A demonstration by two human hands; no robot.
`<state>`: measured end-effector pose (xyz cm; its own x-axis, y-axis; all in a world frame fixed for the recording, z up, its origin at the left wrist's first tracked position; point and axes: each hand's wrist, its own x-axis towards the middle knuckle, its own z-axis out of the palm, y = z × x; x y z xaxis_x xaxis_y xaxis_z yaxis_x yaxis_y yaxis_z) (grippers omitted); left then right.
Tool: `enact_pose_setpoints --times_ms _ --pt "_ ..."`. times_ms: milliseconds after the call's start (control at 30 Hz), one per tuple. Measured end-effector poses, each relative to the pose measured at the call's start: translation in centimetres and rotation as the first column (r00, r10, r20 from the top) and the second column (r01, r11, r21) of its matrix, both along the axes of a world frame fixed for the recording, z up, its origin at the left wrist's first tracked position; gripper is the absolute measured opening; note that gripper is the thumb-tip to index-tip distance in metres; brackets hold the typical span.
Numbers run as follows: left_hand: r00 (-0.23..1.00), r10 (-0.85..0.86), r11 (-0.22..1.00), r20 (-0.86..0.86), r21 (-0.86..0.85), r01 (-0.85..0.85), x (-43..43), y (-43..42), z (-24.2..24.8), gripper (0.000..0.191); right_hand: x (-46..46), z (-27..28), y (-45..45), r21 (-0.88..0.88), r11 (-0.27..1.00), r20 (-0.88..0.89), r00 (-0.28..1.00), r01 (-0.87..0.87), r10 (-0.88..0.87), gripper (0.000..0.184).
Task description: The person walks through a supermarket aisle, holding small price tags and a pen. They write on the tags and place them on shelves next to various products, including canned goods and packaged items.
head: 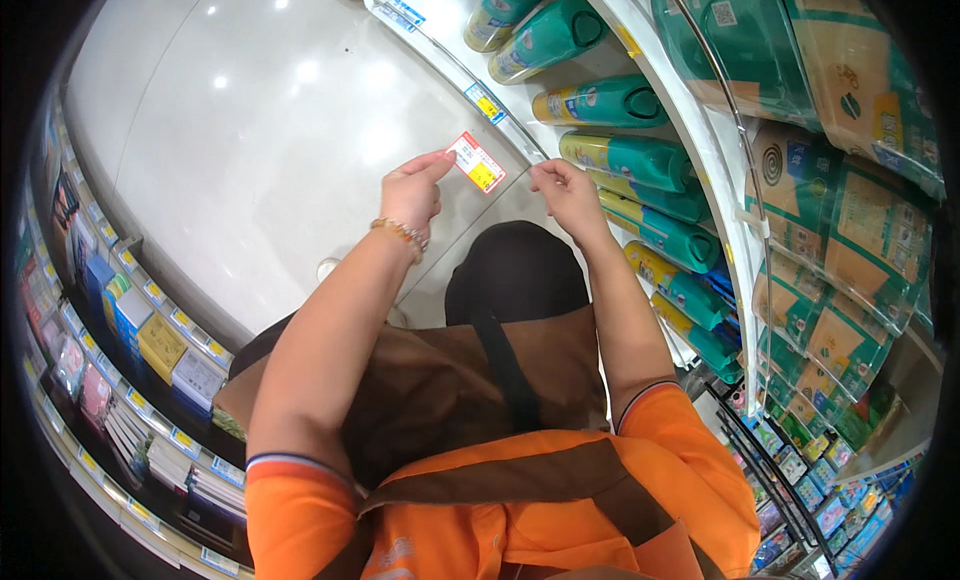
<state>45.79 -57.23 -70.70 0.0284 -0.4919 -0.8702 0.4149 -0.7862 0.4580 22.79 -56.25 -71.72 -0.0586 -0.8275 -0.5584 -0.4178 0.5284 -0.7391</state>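
Observation:
My left hand, with a beaded bracelet at its wrist, pinches the corner of a red-edged price tag between thumb and fingers. The tag has a white and yellow face with writing on it. My right hand is beside the front rail of the low shelf, its thumb and fingertips drawn together; whether anything thin is between them I cannot tell. Up the rail, a blue and yellow price label is fixed. Green and yellow spray cans lie behind the rail as seen from above.
Green and tan packages fill the upper shelf at right, behind a metal rail. At left, a curved shelf edge carries price labels, boxes and books. My knee in black is below my hands, above the pale tiled floor.

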Motion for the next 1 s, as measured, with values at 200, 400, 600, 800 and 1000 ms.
enact_pose_setpoints --times_ms 200,400,600,800,1000 --pt "1.0 0.003 1.0 -0.004 0.01 -0.003 -8.2 -1.0 -8.6 0.022 -2.4 -5.1 1.9 -0.262 0.905 -0.232 0.932 -0.334 0.277 0.021" --pt "0.991 0.081 0.992 0.107 -0.1 -0.07 -11.9 -1.7 -13.5 0.024 -2.2 -6.9 2.0 -0.12 0.749 -0.477 0.7 -0.651 0.532 0.058" --pt "0.986 0.1 0.985 0.134 -0.152 -0.079 -12.6 -2.4 -14.5 0.022 -1.6 -8.6 1.3 -0.046 0.758 -0.531 0.659 -0.65 0.533 0.077" --pt "0.975 0.134 0.964 0.176 -0.252 -0.087 -13.0 -2.9 -14.8 0.018 -1.2 -9.7 0.8 -0.022 0.763 -0.581 0.63 -0.645 0.516 0.075" --pt "0.886 0.019 0.989 0.464 -0.137 0.05 -10.9 -2.7 -13.6 0.02 -0.5 -9.8 0.7 0.132 0.765 -0.596 0.566 -0.631 0.569 0.082"
